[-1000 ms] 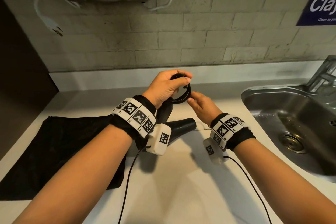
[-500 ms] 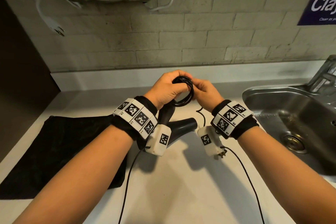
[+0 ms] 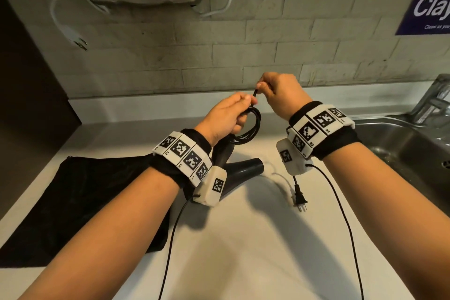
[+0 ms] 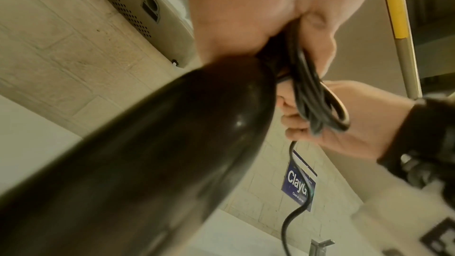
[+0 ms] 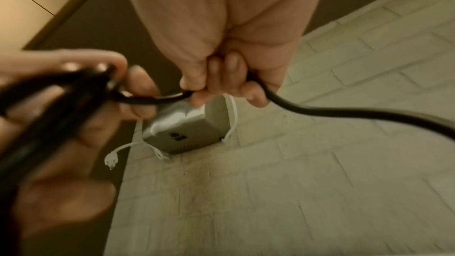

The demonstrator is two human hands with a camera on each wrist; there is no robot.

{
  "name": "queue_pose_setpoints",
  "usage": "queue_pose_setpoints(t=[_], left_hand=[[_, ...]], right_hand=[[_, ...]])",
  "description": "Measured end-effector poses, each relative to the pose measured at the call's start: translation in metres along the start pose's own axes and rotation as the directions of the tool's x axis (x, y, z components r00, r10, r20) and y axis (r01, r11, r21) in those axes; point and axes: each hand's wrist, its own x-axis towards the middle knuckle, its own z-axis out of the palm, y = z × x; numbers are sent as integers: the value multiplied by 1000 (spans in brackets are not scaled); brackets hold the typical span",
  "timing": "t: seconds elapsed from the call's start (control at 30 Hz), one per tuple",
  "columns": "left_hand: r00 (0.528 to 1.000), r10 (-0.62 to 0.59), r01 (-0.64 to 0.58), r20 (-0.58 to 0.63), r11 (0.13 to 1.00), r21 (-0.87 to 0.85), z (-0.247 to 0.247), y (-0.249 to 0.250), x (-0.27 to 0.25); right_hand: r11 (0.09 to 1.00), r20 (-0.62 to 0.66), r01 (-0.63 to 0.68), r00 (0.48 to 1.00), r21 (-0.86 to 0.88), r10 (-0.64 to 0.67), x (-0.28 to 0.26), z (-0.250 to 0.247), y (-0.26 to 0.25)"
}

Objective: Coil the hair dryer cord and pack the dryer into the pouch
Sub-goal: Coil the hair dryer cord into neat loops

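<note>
My left hand (image 3: 230,114) grips several black loops of the coiled cord (image 3: 250,126) above the counter. The black hair dryer (image 3: 239,170) hangs from that hand, its nozzle pointing right; its handle (image 4: 138,159) fills the left wrist view. My right hand (image 3: 277,92) is raised just right of the coil and pinches the free cord (image 5: 320,110) in its curled fingers. The cord's plug (image 3: 300,198) dangles below my right wrist, close over the counter. The black pouch (image 3: 80,200) lies flat on the counter at the left, partly under my left forearm.
A steel sink (image 3: 411,153) with a tap (image 3: 435,100) is set in the white counter (image 3: 243,251) at the right. A brick wall stands behind, with a grey box (image 5: 187,129) and a dangling white plug (image 3: 78,41). Thin black wrist-camera cables run toward me.
My right hand has risen from the coil and drawn the cord end upward. The plug has come into view, hanging under my right wrist. The left hand keeps its hold on the loops.
</note>
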Motion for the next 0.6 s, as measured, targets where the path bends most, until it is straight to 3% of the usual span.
queue_pose_setpoints(t=[0.2, 0.33, 0.5, 0.6], left_hand=[[1000, 12, -12, -28, 1000, 3, -2, -5, 5], [995, 18, -18, -101, 1000, 6, -5, -6, 9], [986, 43, -31, -162, 997, 74, -7, -7, 8], [979, 51, -32, -199, 995, 98, -8, -8, 8]], right_hand=[[999, -114, 44, 993, 27, -41, -12, -2, -26], [981, -65, 76, 996, 177, -65, -33, 14, -32], [989, 86, 98, 991, 111, -107, -46, 28, -20], [979, 98, 80, 990, 190, -100, -47, 28, -20]])
